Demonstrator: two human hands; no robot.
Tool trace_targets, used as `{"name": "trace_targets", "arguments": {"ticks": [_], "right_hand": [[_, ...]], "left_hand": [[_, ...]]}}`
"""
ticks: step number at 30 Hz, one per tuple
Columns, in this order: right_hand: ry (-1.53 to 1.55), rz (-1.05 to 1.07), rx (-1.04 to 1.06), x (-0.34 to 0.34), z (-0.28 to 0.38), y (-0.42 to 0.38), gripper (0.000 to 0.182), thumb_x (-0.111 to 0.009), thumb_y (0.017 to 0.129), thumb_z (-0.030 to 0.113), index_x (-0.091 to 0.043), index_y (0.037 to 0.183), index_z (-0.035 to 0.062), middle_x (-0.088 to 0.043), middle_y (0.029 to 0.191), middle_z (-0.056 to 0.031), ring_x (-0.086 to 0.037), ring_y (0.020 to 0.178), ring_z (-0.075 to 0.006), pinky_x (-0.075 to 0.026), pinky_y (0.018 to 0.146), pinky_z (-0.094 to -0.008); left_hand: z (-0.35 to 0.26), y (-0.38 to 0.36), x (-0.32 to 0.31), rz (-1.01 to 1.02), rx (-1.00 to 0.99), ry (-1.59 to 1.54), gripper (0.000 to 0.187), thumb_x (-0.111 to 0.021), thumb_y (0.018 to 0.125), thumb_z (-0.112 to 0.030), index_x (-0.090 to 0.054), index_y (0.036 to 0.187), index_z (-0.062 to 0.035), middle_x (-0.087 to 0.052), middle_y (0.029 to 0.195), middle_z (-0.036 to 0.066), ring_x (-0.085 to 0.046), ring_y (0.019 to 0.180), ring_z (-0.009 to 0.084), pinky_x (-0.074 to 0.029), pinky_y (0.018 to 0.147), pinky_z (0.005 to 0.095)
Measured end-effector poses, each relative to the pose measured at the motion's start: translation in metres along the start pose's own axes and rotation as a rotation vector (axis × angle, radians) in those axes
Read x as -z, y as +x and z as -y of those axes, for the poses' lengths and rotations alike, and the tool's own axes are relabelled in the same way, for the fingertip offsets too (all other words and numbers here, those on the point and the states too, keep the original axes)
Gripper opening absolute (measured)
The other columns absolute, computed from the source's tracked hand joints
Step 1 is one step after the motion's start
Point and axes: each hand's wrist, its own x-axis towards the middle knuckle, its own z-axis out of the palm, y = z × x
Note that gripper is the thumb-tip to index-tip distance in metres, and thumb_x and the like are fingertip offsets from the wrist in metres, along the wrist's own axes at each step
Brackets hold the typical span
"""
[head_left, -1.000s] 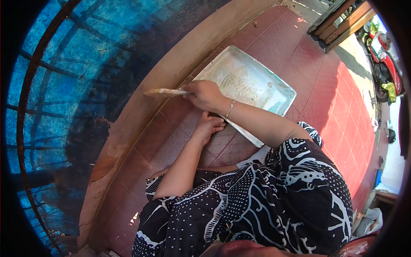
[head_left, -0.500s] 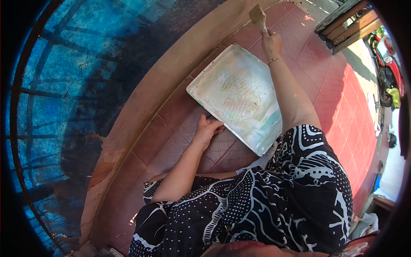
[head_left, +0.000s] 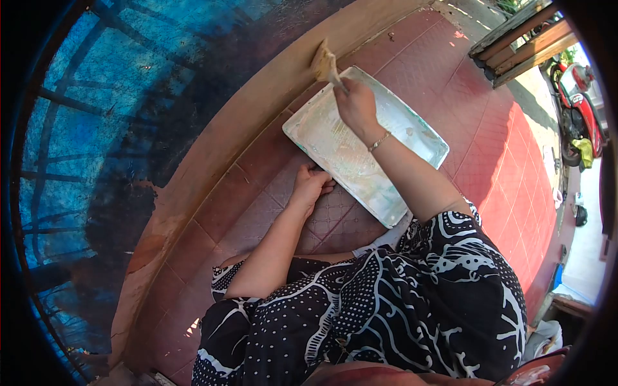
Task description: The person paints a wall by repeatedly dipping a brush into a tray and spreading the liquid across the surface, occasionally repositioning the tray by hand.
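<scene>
A shallow white tray [head_left: 412, 122], smeared with pale green and tan stains, lies tilted in front of me. My left hand [head_left: 311, 188] grips its near left edge, the fingertips partly hidden under the rim. Over the tray's far part is my right hand [head_left: 356, 106], closed round the handle of a flat, wide brush [head_left: 325, 64]. The pale bristle end points up and left, past the tray's far corner, in front of the tan ledge.
A curved tan ledge [head_left: 215, 138] borders blue water [head_left: 77, 135] on the left. Red tiles [head_left: 476, 128] make up the floor. Wooden posts [head_left: 524, 42] stand at upper right, with a red motorcycle [head_left: 582, 112] beyond. Patterned black cloth [head_left: 386, 309] covers my lap.
My right hand has moved left with the brush, from beyond the tray's right side to over its far part. More of the tray's right side now shows. The left hand has barely moved.
</scene>
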Motion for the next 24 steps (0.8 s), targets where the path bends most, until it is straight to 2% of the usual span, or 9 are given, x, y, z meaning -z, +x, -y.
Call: {"name": "trace_targets", "arguments": {"ticks": [2, 5, 6, 10, 12, 14, 15, 20, 24], "right_hand": [[0.060, 0.144, 0.041, 0.002, 0.030, -0.040, 0.026, -0.056, 0.081, 0.017, -0.062, 0.100, 0.0008, -0.060, 0.080, -0.0254, -0.061, 0.077, -0.0377, -0.047, 0.068, -0.0402], [0.112, 0.377, 0.100, 0.005, 0.070, -0.080, 0.028, -0.057, 0.080, 0.018, -0.062, 0.102, 0.0013, -0.061, 0.082, -0.0241, -0.061, 0.077, -0.0383, -0.048, 0.069, -0.0397], [0.146, 0.377, 0.152, -0.002, 0.074, -0.091, 0.027, -0.057, 0.080, 0.018, -0.062, 0.102, 0.0021, -0.061, 0.082, -0.0232, -0.061, 0.078, -0.0379, -0.048, 0.069, -0.0393], [0.160, 0.454, 0.255, -0.001, 0.077, -0.094, 0.026, -0.058, 0.080, 0.018, -0.063, 0.101, 0.0033, -0.062, 0.085, -0.0219, -0.061, 0.081, -0.0360, -0.048, 0.071, -0.0372], [0.186, 0.388, 0.153, 0.012, 0.071, -0.078, 0.027, -0.060, 0.080, 0.016, -0.063, 0.102, 0.0017, -0.063, 0.088, -0.0216, -0.062, 0.082, -0.0341, -0.048, 0.072, -0.0357], [0.148, 0.188, 0.104, 0.014, 0.038, -0.051, 0.029, -0.062, 0.080, 0.015, -0.062, 0.104, -0.0007, -0.065, 0.091, -0.0186, -0.064, 0.080, -0.0259, -0.048, 0.072, -0.0323], [0.155, 0.104, 0.046, 0.014, 0.019, -0.035, 0.028, -0.060, 0.079, 0.023, -0.065, 0.100, 0.0061, -0.064, 0.086, -0.0186, -0.062, 0.081, -0.0331, -0.048, 0.072, -0.0383], [0.034, -0.118, -0.165, 0.040, -0.025, 0.019, 0.029, -0.059, 0.078, 0.022, -0.065, 0.098, 0.0021, -0.064, 0.086, -0.0220, -0.062, 0.081, -0.0348, -0.046, 0.073, -0.0391], [0.052, -0.232, -0.225, 0.024, -0.058, 0.060, 0.027, -0.059, 0.077, 0.021, -0.066, 0.094, 0.0006, -0.063, 0.083, -0.0234, -0.061, 0.079, -0.0362, -0.046, 0.071, -0.0400]], "left_hand": [[0.000, -0.002, -0.005, -0.052, 0.018, 0.085, 0.059, -0.056, 0.079, -0.007, -0.025, 0.128, 0.0067, -0.052, 0.105, 0.015, -0.059, 0.085, 0.0204, -0.052, 0.072, 0.0348], [0.019, 0.014, 0.007, 0.034, 0.044, 0.094, 0.043, -0.051, 0.085, -0.011, -0.036, 0.124, 0.0002, -0.053, 0.107, 0.013, -0.059, 0.088, 0.0192, -0.052, 0.072, 0.0344], [0.006, 0.002, 0.005, 0.089, -0.052, 0.000, 0.061, -0.064, 0.080, -0.023, -0.030, 0.124, 0.0039, -0.058, 0.094, 0.013, -0.060, 0.076, 0.0162, -0.051, 0.065, 0.0288], [0.009, 0.002, 0.011, 0.062, -0.220, -0.059, 0.064, -0.067, 0.078, -0.022, -0.030, 0.123, 0.0044, -0.057, 0.095, 0.012, -0.060, 0.075, 0.0159, -0.051, 0.063, 0.0282], [0.008, 0.008, 0.014, -0.038, 0.043, 0.110, 0.052, -0.057, 0.085, -0.015, -0.029, 0.126, -0.0008, -0.053, 0.108, 0.016, -0.060, 0.082, 0.0208, -0.052, 0.068, 0.0339], [0.003, 0.008, 0.014, -0.049, 0.032, 0.081, 0.057, -0.060, 0.083, -0.013, -0.026, 0.126, 0.0009, -0.052, 0.108, 0.017, -0.060, 0.081, 0.0211, -0.052, 0.067, 0.0339], [-0.001, 0.007, 0.012, -0.055, 0.015, 0.062, 0.062, -0.063, 0.080, -0.012, -0.023, 0.126, 0.0025, -0.052, 0.108, 0.018, -0.060, 0.079, 0.0214, -0.052, 0.067, 0.0339], [-0.004, 0.012, 0.013, -0.050, -0.032, 0.013, 0.068, -0.066, 0.078, -0.013, -0.023, 0.128, 0.0064, -0.052, 0.107, 0.018, -0.060, 0.078, 0.0208, -0.053, 0.066, 0.0328], [-0.011, 0.001, 0.009, -0.081, -0.036, 0.025, 0.072, -0.067, 0.077, -0.016, -0.022, 0.129, 0.0068, -0.050, 0.109, 0.019, -0.060, 0.079, 0.0207, -0.052, 0.065, 0.0313]]}}
